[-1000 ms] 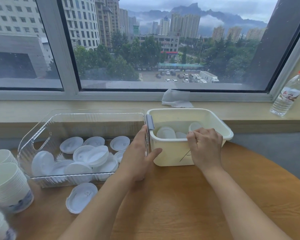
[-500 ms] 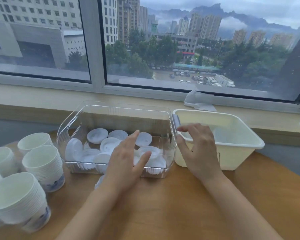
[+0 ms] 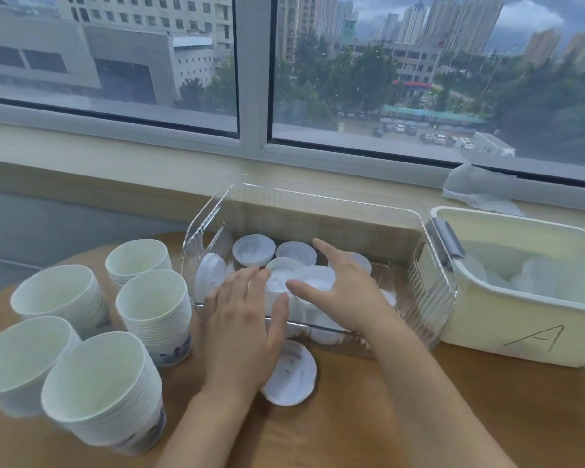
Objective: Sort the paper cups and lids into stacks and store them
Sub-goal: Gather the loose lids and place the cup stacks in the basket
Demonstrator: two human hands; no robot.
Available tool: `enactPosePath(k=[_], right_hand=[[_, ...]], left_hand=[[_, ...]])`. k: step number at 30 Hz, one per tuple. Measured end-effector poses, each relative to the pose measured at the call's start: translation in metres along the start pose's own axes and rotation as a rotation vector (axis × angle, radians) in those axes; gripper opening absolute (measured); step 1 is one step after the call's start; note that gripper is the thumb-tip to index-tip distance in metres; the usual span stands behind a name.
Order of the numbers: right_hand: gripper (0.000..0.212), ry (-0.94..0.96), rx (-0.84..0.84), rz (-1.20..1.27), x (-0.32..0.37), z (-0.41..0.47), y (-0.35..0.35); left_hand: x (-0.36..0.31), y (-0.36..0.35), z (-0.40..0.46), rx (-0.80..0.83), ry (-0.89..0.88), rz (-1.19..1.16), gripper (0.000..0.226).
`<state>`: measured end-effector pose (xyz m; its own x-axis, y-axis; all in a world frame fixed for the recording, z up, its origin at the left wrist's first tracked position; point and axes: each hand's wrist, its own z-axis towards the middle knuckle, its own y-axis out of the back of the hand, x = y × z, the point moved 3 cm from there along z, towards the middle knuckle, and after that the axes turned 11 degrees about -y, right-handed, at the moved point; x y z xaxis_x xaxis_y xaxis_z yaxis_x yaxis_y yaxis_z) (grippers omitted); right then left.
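At frame centre, a clear plastic bin (image 3: 429, 292) holds loose white lids (image 3: 253, 249); the cream tub (image 3: 520, 319) (marked "A") at right holds more. Both the left hand (image 3: 247, 325) and right hand (image 3: 345, 288) are spread open, grasping nothing, the right reaching over the lids.

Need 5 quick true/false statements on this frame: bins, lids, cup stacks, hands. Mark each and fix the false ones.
1. Loose white lids lie in the clear bin. True.
2. The cream bin marked "A" sits left of the clear bin. False: it sits to the right.
3. One lid lies on the table outside the bins. True.
4. The cup stacks stand inside the clear bin. False: they stand on the table, left of it.
5. The right hand reaches over the clear bin's front wall, above the lids. True; the left hand is at that front wall.
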<state>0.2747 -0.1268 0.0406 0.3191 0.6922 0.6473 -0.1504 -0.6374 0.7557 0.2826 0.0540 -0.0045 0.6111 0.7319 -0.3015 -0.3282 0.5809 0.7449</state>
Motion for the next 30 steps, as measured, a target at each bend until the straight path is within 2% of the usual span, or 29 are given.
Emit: enactPosePath(k=[3, 9, 13, 15, 18, 20, 28, 30], right_hand=[[0.095, -0.044, 0.101, 0.02, -0.002, 0.012, -0.006], [0.079, 0.004, 0.169, 0.099, -0.014, 0.014, -0.008], [0.091, 0.048, 0.278, 0.091, -0.014, 0.009, -0.007], [0.083, 0.071, 0.294, 0.076, -0.014, 0.004, -0.004], [0.054, 0.095, 0.236, 0.051, -0.013, 0.003, -0.003], [0.042, 0.081, 0.187, 0.06, -0.011, 0.004, -0.003], [0.037, 0.035, 0.067, -0.102, -0.008, 0.004, -0.004], [0.04, 0.044, 0.086, -0.125, -0.007, 0.004, -0.006]], left_hand=[[-0.001, -0.001, -0.001, -0.028, 0.019, 0.023, 0.043], [-0.001, 0.0, -0.002, -0.073, 0.005, 0.015, 0.039], [-0.002, 0.001, -0.002, -0.103, 0.023, -0.034, 0.037], [-0.002, 0.0, -0.002, -0.109, 0.014, -0.022, 0.036], [-0.001, -0.002, -0.002, -0.104, 0.002, -0.002, 0.038], [-0.001, -0.002, -0.002, -0.112, 0.006, -0.016, 0.039], [0.002, 0.002, -0.003, -0.139, 0.016, -0.148, 0.034], [0.0, 0.003, -0.003, -0.145, -0.007, -0.152, 0.032]])
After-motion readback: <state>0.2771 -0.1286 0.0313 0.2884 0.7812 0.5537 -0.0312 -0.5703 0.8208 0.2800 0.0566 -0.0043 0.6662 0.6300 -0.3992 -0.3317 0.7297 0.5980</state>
